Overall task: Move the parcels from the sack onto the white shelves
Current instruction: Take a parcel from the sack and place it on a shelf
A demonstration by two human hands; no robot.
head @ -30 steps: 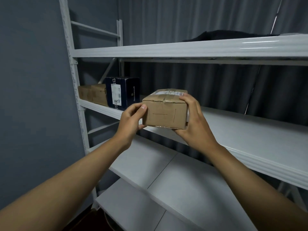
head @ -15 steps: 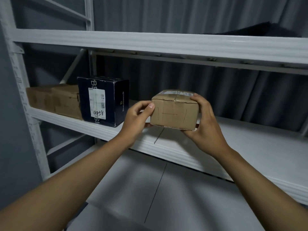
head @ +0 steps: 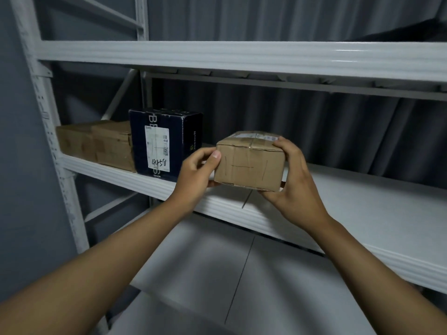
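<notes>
A small brown cardboard parcel with pen marks on its front and a label on top is held between both my hands just above the front of the middle white shelf. My left hand grips its left end, thumb on the front corner. My right hand grips its right end, fingers curled over the top and under the bottom. The sack is out of view.
On the same shelf to the left stand a dark blue box with a white label and two brown cardboard boxes. Another white shelf runs above and one below. Grey curtain behind; a white upright post at left.
Both hands have carried the parcel further in over the middle shelf, and the view has drawn closer to the shelving.
</notes>
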